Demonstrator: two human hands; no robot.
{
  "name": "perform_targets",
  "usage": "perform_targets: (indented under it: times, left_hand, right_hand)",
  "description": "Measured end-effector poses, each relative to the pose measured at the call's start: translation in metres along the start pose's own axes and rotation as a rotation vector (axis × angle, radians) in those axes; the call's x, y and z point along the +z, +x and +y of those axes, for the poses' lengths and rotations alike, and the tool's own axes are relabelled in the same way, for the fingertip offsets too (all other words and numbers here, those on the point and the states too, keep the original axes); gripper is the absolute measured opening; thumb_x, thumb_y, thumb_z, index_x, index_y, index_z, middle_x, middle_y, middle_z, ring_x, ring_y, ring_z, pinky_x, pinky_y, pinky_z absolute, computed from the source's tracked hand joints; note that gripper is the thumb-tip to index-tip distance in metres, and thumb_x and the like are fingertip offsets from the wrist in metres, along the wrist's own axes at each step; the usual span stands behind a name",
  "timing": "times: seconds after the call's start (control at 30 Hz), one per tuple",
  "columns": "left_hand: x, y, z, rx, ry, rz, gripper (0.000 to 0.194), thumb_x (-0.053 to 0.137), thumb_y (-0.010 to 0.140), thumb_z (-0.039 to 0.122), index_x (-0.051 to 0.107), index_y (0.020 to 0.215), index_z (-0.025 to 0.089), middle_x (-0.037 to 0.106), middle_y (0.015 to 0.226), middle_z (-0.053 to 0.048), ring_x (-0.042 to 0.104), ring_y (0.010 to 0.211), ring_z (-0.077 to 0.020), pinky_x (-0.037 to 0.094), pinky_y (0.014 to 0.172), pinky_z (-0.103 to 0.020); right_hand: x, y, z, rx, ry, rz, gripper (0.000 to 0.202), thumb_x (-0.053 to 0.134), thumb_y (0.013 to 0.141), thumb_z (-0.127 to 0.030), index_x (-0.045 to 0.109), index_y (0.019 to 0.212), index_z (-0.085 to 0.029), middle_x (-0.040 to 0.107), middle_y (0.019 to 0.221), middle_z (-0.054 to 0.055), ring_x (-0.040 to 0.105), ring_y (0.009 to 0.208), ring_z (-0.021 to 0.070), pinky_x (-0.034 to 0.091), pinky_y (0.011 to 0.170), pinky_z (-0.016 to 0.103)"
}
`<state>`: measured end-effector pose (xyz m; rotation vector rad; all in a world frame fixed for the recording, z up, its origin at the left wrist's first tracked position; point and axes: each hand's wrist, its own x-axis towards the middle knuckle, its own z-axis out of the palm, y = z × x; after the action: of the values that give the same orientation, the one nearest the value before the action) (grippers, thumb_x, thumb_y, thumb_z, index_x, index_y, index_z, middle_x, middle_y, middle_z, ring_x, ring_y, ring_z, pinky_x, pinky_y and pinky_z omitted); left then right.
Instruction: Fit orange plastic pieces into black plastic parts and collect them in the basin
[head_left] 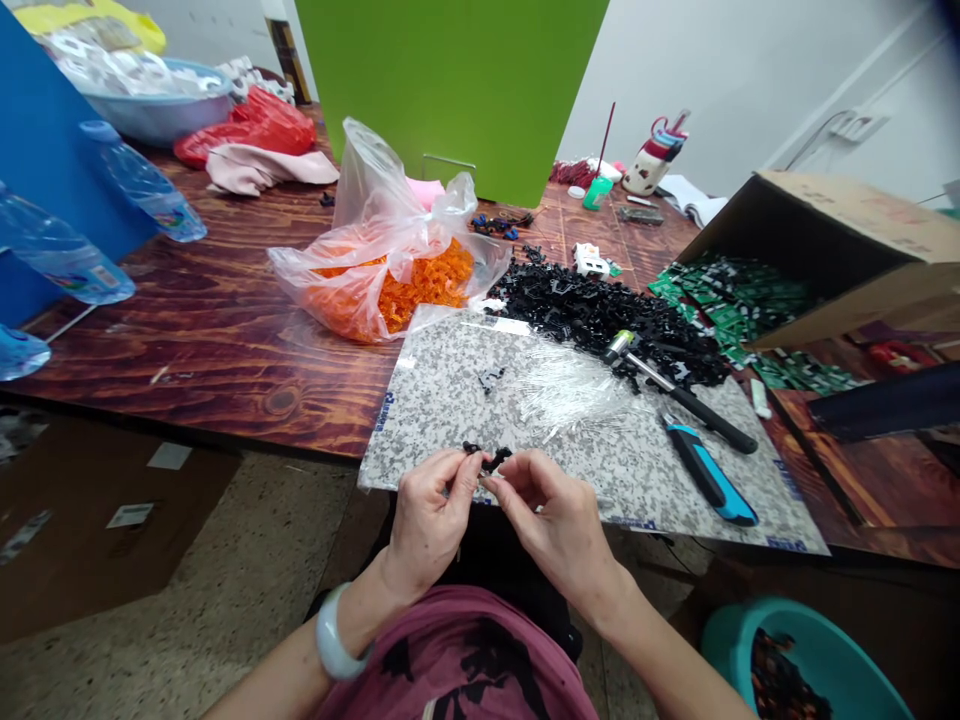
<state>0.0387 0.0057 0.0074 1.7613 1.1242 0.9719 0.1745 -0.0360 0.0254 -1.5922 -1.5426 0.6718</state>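
Observation:
Fingers of my left hand (435, 505) and my right hand (551, 510) meet at the near edge of a speckled grey board (450, 390). Between them is a small black plastic part (496, 459), pinched from both sides; its finer details are too small to tell. Beyond my hands lie a couple of loose black pieces (491, 379), a heap of thin clear strips (574, 388) and a pile of black parts (585, 305). A small hammer (686, 400) and a blue-and-black cutter tool (711, 472) rest to the right of my right hand.
A plastic bag of orange parts (420, 285) stands behind the board. At right, a tipped cardboard box (840, 240) spills green circuit boards (731, 300). Plastic bottles (146, 185) lie at left. A teal tub (731, 630) is at lower right. A green panel (457, 90) rises behind.

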Motion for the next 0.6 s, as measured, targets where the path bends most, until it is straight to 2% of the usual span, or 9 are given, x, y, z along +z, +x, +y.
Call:
perform_targets:
  times: [0.17, 0.3, 0.5, 0.6]
  left_hand:
    - [-0.001, -0.001, 0.001, 0.099, 0.209, -0.037, 0.028, 0.041, 0.092, 0.020, 0.057, 0.069, 0.018, 0.055, 0.064, -0.002, 0.054, 0.064, -0.0163, 0.039, 0.060, -0.026]
    - [-0.001, -0.002, 0.000, 0.176, 0.314, -0.075, 0.031, 0.037, 0.092, 0.019, 0.048, 0.064, 0.021, 0.050, 0.061, -0.001, 0.049, 0.061, -0.0161, 0.037, 0.058, -0.026]
    - [-0.007, -0.002, -0.003, 0.299, 0.366, -0.195, 0.031, 0.035, 0.093, 0.017, 0.047, 0.065, 0.020, 0.052, 0.064, -0.002, 0.048, 0.062, -0.0175, 0.036, 0.059, -0.028]
    - [-0.013, -0.002, -0.004, 0.283, 0.352, -0.263, 0.030, 0.035, 0.093, 0.017, 0.047, 0.065, 0.020, 0.051, 0.064, -0.002, 0.048, 0.061, -0.0174, 0.036, 0.058, -0.028]
  right_hand:
    - [-0.006, 0.006, -0.002, 0.065, 0.055, -0.105, 0.006, 0.058, 0.082, -0.021, 0.052, 0.081, -0.021, 0.061, 0.058, -0.004, 0.057, 0.047, 0.0098, 0.041, 0.044, 0.017]
    - [-0.013, 0.011, -0.002, 0.074, -0.047, -0.199, 0.011, 0.058, 0.080, -0.017, 0.050, 0.086, -0.022, 0.057, 0.053, -0.006, 0.054, 0.043, 0.0101, 0.037, 0.043, 0.018]
    - [-0.023, 0.021, -0.003, -0.146, -0.409, -0.389, 0.015, 0.053, 0.080, -0.011, 0.050, 0.091, -0.020, 0.056, 0.057, -0.003, 0.053, 0.049, 0.0138, 0.029, 0.047, 0.022]
    - [-0.024, 0.028, -0.005, -0.260, -0.559, -0.460, 0.015, 0.053, 0.081, -0.011, 0.051, 0.095, -0.017, 0.057, 0.057, -0.001, 0.052, 0.049, 0.0147, 0.023, 0.046, 0.023]
